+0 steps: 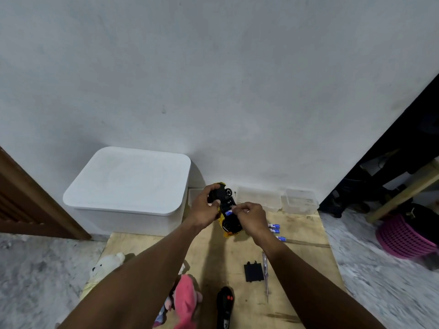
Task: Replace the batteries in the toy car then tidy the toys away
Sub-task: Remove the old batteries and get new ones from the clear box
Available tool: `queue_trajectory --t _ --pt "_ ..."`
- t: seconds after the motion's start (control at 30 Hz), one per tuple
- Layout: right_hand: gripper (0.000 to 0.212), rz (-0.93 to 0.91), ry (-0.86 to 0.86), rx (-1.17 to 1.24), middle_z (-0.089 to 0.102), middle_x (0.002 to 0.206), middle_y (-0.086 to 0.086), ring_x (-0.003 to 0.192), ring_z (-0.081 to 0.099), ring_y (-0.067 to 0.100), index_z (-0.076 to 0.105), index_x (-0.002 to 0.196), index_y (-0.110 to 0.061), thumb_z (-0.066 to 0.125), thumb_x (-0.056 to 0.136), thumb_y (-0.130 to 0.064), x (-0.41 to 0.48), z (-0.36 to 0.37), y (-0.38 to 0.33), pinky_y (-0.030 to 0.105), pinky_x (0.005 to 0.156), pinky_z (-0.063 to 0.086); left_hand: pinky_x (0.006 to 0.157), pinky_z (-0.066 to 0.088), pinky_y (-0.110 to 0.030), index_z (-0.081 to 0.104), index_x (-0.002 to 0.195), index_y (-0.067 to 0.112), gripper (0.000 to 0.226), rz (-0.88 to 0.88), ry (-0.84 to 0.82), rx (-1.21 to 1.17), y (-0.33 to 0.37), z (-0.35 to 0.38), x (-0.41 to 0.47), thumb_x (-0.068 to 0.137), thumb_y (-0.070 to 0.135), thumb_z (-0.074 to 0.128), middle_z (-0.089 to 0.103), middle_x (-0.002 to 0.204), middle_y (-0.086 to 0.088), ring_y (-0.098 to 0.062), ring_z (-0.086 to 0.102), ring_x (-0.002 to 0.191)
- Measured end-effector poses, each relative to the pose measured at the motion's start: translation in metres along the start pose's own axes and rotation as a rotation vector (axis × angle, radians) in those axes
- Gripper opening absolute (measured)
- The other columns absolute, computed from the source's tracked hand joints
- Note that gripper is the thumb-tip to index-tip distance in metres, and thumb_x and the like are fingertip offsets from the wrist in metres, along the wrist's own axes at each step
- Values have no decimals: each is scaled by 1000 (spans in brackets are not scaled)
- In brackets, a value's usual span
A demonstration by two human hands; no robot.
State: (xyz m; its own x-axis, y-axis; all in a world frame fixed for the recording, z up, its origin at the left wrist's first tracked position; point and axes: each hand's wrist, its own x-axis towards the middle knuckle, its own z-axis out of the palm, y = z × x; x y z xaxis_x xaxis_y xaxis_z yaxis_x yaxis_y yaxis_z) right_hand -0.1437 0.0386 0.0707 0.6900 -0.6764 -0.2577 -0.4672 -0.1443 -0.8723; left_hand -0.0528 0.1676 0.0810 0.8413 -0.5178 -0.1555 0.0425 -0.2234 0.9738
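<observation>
left hand [206, 208] gripped the upturned yellow toy car [231, 224] at its 11 o'clock end over the board [306, 227]; right hand [250, 218] pinched a blue battery [229, 212] at its underside. three spare batteries [274, 226] lay at 3 o'clock.

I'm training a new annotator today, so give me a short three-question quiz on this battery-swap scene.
1. True or false: the white box has its lid on.
2. Which hand holds the toy car: A left, B right?
3. How many loose batteries lie on the board?
Key: 1 true; 2 A, left hand grips it while right hand pinches a battery; 3 three.
</observation>
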Motion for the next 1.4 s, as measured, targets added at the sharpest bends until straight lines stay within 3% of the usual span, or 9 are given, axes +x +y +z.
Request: queue_trajectory --t 0.17,0.37,0.47,0.57,0.7,0.9,1.17,1.3,1.4 --pt "28 49 4 51 64 94 0 82 63 12 59 100 -16 71 88 -37 -6 0 -5 24 57 48 88 58 -48 56 124 32 41 6 -17 16 -3 1 -1 96 2 52 58 109 7 -21 58 108" --pt "23 67 5 90 64 98 4 88 64 21 60 97 -20 75 85 -30 -4 0 -9 25 57 47 89 57 -39 49 128 30 44 -82 -36 -24 -8 5 -2 94 1 54 59 122 -2 -17 60 98" --pt "14 158 13 264 68 101 9 59 54 16 61 98 -22 71 89 -27 1 -6 -5 24 45 40 80 56 -39 32 134 31 56 -170 -85 -26 -13 6 -2 93 -4 49 57 114 -4 -16 58 89" --pt "10 292 11 530 61 90 10 42 34 10 61 100 -9 61 93 -16 4 -20 1 20 37 26 81 58 -45 21 132 31 61 -315 -123 15 -28 8 -1 92 -4 51 58 111 -13 -22 59 89" --pt "11 392 -34 727 46 69 4 48 39 13 62 93 -3 56 92 -12 5 -37 12 22 37 29 67 52 -36 35 130 23 54 -380 -177 35 -56 15 -4 88 -9 47 57 112 -15 -21 58 88" --pt "31 316 -29 480 47 60 2 43 41 12 63 92 -2 68 92 -33 9 -39 40 23 37 34 74 53 -33 51 134 28 58 -447 -88 19 -106 23 -10 87 -7 52 65 114 -12 -29 62 97" --pt "28 277 -94 279 47 53 1 43 45 13 64 102 -2 72 90 -26 6 -41 53 23 40 38 93 50 -33 50 139 24 58 -470 -36 199 -114 22 0 86 4 59 66 121 -10 -28 62 108" --pt "20 265 -25 222 59 59 7 42 45 13 71 96 -4 76 87 -22 0 -60 51 21 41 36 99 46 -33 47 138 20 52 -307 -52 286 -84 27 10 89 11 60 57 128 -4 -26 56 118" --pt "10 247 68 214 62 60 11 38 42 15 75 89 -4 74 87 -15 -4 -84 57 19 38 32 83 48 -28 53 128 22 40 -122 -125 396 -52 38 20 90 12 59 57 117 -1 -20 58 103"
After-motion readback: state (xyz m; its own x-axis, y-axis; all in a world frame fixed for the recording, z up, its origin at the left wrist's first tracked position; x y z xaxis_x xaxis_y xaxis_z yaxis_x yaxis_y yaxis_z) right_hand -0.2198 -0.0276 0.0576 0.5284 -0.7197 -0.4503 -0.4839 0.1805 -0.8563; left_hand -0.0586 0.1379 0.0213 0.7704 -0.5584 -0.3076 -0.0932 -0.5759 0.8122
